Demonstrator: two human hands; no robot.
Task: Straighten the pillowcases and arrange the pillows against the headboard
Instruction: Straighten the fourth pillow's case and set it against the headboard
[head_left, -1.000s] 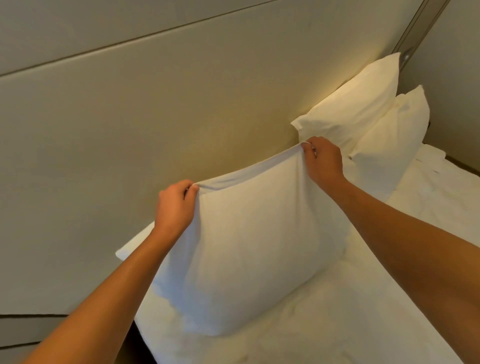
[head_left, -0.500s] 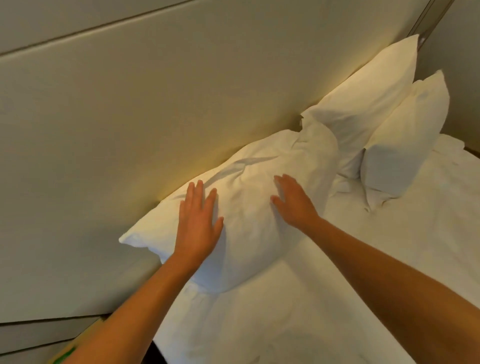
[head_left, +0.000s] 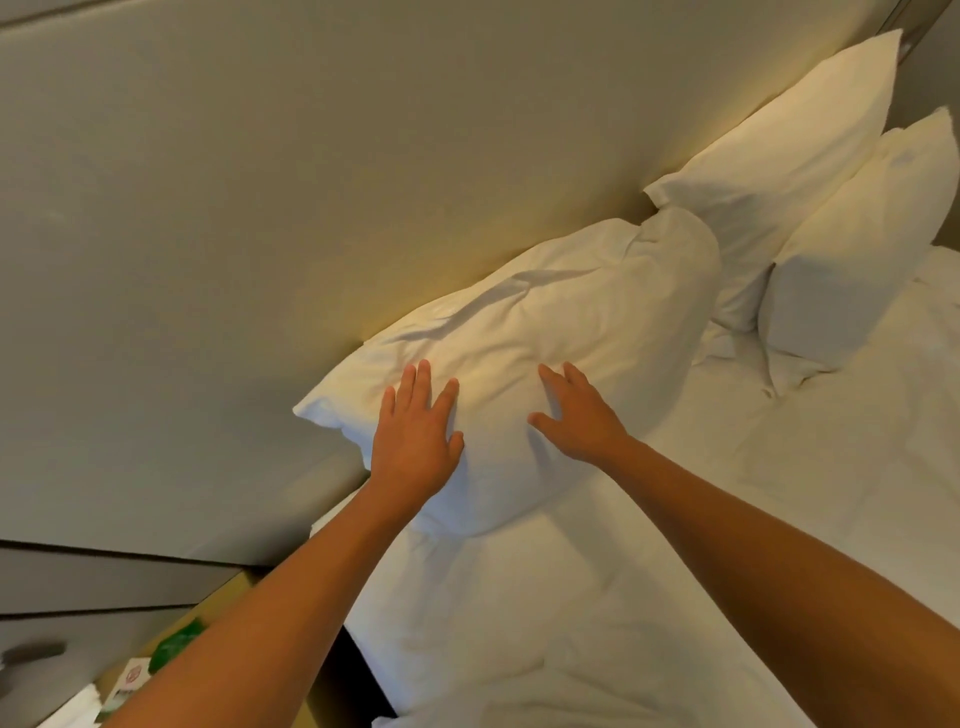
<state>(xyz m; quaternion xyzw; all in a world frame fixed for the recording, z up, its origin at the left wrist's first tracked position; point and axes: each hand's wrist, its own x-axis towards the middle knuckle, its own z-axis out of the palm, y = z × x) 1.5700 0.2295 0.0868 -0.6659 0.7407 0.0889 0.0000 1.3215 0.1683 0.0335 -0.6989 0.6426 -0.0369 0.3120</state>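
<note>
Head view, item: near pillow (head_left: 545, 332), white, lying against the headboard (head_left: 311, 182), case creased across its top, far corner bunched. Left hand (head_left: 415, 431) and right hand (head_left: 576, 415): both flat, fingers spread, palms pressed on the pillow's front face, gripping nothing. Two more pillows (head_left: 779, 156) stand upright further along, one leaning on the headboard, the other in front of it. Bed (head_left: 675, 571): white sheet, rumpled. Handling note: sweep the palms outward from centre toward the corners to flatten the creases, press lightly so the filling spreads evenly, then tug the bunched far corner square.
</note>
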